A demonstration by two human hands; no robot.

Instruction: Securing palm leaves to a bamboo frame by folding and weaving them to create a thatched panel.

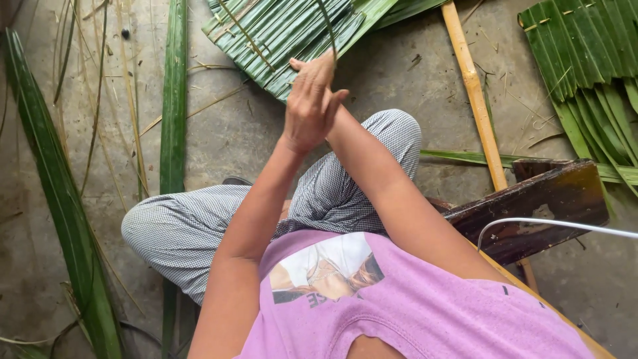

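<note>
- Thin dark green leaf strip: it rises in a slight curve from the top of the raised hands toward the upper edge of the view, and its lower end disappears between the fingers, likely so it can be kept taut and off the ground.
- Left hand: lifted in front of the chest, back toward the camera, fingers closed together around the strip's lower end at the fingertips.
- Right hand: almost wholly hidden behind the left; only a thumb or finger edge shows, pressed against the left hand. Whether it pinches the strip, I cannot tell.
- Woven panel of flat green palm leaflets: lies on the floor just beyond the hands, its ribs running diagonally, close enough to reach.
- Second folded-leaf panel: well apart, at the upper right.
- Pale yellow bamboo pole: lies between the two panels.
- Long loose green leaf blade: on the concrete floor, left of the checked-trousered knees.
</note>
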